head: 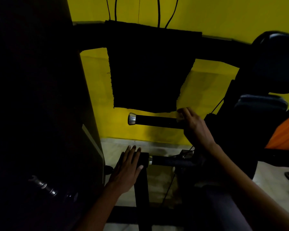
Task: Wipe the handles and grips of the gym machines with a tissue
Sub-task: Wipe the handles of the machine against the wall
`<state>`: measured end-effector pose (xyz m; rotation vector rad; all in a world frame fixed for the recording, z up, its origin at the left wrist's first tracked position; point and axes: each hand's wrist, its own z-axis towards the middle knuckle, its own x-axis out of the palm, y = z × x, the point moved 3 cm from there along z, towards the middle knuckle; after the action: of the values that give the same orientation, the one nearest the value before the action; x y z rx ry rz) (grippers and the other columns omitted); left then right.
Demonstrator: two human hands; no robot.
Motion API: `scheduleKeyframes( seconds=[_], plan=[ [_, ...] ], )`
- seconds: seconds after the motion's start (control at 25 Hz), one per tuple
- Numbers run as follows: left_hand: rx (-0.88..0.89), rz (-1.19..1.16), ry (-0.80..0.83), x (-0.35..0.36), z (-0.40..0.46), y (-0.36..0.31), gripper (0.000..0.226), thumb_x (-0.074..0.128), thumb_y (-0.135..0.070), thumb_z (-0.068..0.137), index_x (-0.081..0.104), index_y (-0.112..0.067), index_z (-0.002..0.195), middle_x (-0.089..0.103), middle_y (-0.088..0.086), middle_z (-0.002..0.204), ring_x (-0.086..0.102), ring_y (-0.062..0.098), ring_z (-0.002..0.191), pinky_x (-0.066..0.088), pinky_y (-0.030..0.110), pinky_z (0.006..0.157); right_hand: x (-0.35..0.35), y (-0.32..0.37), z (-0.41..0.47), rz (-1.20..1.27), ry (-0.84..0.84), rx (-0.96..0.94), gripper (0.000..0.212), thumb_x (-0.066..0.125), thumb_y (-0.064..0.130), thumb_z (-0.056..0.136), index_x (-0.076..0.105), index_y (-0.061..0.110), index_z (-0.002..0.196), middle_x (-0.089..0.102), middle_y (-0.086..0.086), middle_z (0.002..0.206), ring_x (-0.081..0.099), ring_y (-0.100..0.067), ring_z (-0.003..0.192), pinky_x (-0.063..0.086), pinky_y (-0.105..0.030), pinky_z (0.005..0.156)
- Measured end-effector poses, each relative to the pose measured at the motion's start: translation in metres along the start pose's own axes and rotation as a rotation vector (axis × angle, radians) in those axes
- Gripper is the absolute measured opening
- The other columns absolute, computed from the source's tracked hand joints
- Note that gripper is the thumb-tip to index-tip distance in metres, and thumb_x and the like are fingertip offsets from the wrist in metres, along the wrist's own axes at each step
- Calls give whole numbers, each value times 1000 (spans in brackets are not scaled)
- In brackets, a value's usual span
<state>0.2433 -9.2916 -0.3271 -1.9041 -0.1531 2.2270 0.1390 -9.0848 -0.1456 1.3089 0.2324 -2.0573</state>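
Two hands: left hand (128, 169), right hand (194, 125). Two black handles with chrome end caps: upper handle (157, 121), lower handle (170, 160). One tissue (179, 115). Four dark cables (158, 10) on the yellow wall. Two dark seat pads (260, 105).

**No readable text anywhere in this shot**

Looked it over pretty carefully and there's nothing legible here, no brand, number, label or sign. Closest thing to lettering is a string of shiny raised marks (43, 185) on the dark machine panel (32, 97), down around 8 o'clock in the view. They catch the light like a badge or embossed logo might, but it's way too dim and blurry to make out a single character. Can't even tell whether it's text at all.
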Motion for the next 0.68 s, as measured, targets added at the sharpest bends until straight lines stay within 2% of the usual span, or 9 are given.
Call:
scheduleKeyframes(
  seconds=[0.08,0.2,0.28,0.36,0.52,0.56,0.68],
  plan=[
    [-4,-5,4,0,0,0,62,8,-49,101,35,-15,144,41,8,148,27,24,138,34,38,104,2,8,6,29,-40,-11,31,57,-13,80,55,-1,109,55,-17,99,56,-33,63,45,-37,43],
    [-5,-13,15,-4,1,-2,66,4,-50,100,40,-13,142,46,9,144,38,27,134,42,41,101,11,18,7,-29,-41,-90,9,63,6,87,64,5,96,60,-10,92,56,-29,72,43,-33,46],
    [-10,-5,2,-4,1,-2,66,4,-50,100,41,-13,141,48,9,143,38,28,133,41,40,101,9,19,-1,-35,-24,-166,11,67,12,87,70,9,97,68,-8,99,58,-27,87,47,-28,57],
    [-8,-16,-1,-3,1,-1,64,5,-50,101,39,-13,141,47,10,144,33,27,135,39,39,101,-2,22,-8,-24,-70,-235,15,68,8,84,73,9,98,71,-8,100,56,-22,92,47,-25,67],
    [16,-18,-17,-1,1,-1,58,22,-48,98,34,-15,144,43,9,147,31,26,137,42,42,102,4,21,9,85,-93,-147,18,58,-6,84,70,7,80,68,-7,77,59,-25,70,43,-28,66],
    [19,-19,-32,-1,0,-1,59,25,-48,97,33,-15,146,42,9,147,29,26,138,40,41,103,11,26,16,104,-73,-114,21,55,-8,83,70,7,79,68,-7,76,60,-25,70,41,-27,66],
    [21,-12,-37,-1,-1,0,59,17,-48,100,32,-15,147,41,8,148,25,24,138,38,40,103,26,34,10,-17,-5,-161,21,58,-8,82,71,2,94,71,-10,92,54,-26,77,34,-23,64]
  ],
)
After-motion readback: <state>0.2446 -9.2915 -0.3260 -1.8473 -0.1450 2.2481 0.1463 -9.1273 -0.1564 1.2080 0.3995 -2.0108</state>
